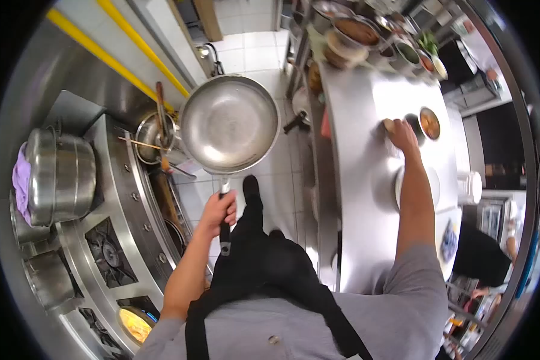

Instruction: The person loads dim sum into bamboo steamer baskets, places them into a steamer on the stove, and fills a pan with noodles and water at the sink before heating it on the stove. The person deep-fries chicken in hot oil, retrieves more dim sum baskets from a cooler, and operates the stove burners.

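My left hand (218, 215) is wrapped round the black handle of a frying pan (229, 125). Its wide steel inside faces up and looks bare, and it hangs above the floor between stove and counter. Over on the steel counter (366, 180), my right hand (404, 137) reaches out with its fingers closed. A small tan shape shows at the fingertips, too small to name. Right beside that hand stands a metal container (429, 124) with orange-brown food in it. Under my right forearm lies a pale round plate (429, 187), partly hidden.
To the left, the stove holds a large steel pot (66, 174) with a purple cloth (21, 183) and a pan of yellow food (135, 326) beside a blue flame. A bowl with utensils (152, 138) sits further forward. Food containers (357, 31) crowd the counter's far end. Other people stand at right.
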The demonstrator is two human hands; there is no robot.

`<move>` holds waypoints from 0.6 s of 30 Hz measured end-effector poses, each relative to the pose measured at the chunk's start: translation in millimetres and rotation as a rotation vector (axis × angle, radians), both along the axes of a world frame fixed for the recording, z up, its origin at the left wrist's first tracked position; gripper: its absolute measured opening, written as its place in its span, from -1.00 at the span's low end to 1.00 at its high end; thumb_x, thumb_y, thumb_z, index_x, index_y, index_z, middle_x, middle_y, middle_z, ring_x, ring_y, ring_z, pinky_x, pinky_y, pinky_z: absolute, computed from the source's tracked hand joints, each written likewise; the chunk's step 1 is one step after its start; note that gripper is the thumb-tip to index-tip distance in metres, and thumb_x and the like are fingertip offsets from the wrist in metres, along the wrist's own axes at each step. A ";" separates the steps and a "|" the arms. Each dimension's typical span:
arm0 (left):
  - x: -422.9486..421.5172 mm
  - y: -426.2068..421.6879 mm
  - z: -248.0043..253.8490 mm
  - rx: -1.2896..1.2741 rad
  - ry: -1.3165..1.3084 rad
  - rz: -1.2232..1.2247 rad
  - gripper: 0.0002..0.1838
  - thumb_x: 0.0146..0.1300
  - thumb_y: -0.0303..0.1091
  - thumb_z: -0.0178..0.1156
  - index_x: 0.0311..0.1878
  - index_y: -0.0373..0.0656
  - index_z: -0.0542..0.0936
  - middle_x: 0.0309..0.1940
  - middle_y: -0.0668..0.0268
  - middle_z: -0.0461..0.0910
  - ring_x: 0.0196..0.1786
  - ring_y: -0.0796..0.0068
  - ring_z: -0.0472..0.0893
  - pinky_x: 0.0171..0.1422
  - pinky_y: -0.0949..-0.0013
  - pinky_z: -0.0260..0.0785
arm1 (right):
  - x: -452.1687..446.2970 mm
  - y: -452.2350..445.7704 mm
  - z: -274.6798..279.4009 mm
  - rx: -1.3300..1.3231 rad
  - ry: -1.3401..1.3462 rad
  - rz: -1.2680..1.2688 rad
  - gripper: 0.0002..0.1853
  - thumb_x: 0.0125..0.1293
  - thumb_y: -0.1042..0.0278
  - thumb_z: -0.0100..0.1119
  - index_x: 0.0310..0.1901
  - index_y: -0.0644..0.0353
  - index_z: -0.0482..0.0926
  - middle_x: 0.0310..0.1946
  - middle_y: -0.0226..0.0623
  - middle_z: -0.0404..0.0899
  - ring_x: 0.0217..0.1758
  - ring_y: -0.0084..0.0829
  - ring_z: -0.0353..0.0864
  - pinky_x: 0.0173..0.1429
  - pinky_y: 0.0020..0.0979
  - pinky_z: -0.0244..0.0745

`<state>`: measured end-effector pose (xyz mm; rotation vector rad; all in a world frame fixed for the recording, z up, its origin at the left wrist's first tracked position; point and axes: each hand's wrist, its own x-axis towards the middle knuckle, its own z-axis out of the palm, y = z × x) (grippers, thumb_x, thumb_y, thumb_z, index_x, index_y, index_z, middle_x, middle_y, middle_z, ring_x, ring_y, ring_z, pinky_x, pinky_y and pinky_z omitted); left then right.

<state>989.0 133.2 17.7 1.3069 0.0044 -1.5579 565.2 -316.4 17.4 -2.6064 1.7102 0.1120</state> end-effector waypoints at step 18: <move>100.7 -249.1 52.1 0.056 -0.095 -0.317 -0.69 0.39 -0.27 0.19 -0.44 -0.06 0.31 -0.72 0.48 0.24 -0.76 0.64 0.24 -0.68 0.41 0.19 | 431.3 -35.8 71.1 0.316 -0.689 0.079 -0.63 0.40 -0.04 0.10 -0.23 0.10 0.70 -0.44 0.05 0.62 -0.31 0.13 0.60 -0.20 -0.05 0.49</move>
